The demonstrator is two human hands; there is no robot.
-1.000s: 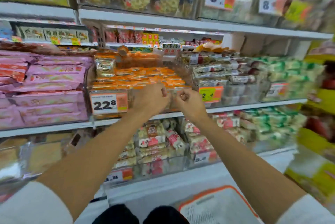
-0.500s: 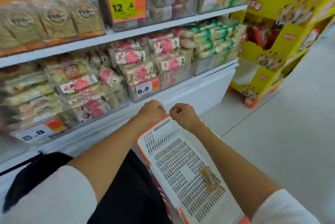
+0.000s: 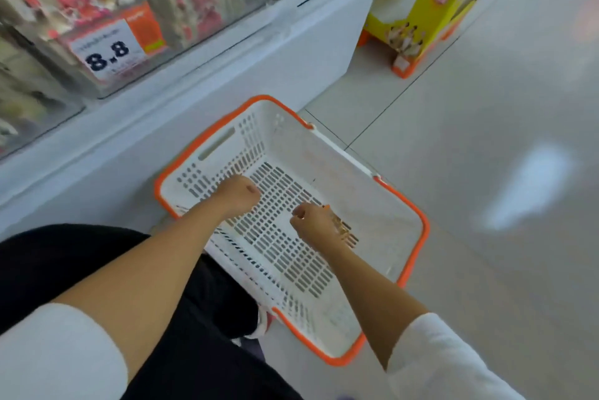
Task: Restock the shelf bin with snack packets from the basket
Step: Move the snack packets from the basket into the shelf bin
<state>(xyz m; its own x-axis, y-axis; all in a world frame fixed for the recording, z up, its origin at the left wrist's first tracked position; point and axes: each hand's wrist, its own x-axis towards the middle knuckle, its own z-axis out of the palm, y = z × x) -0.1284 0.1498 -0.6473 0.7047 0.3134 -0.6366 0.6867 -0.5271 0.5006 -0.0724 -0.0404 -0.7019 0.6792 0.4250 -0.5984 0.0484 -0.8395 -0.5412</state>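
A white basket with an orange rim point(image 3: 418, 221) stands on the floor by the shelf base. One small orange-brown snack packet point(image 3: 345, 232) lies on its slotted bottom, partly hidden by my right hand point(image 3: 312, 223). That hand hovers over the packet with its fingers curled; no hold on it shows. My left hand point(image 3: 238, 195) is a closed fist above the basket's near-left part and holds nothing. Clear shelf bins point(image 3: 207, 4) of pink-and-white packets fill the top left, blurred.
A price tag reading 8.8 point(image 3: 113, 49) hangs on a lower bin. The white shelf base point(image 3: 265, 62) runs along the basket's left side. A yellow cardboard display stand point(image 3: 431, 11) sits at the top right. Grey tiled floor point(image 3: 502, 140) lies to the right.
The view dropped from the upper shelf to the basket on the floor. Both fists came down from the orange-packet bin into the basket, the right one reaching the packet.
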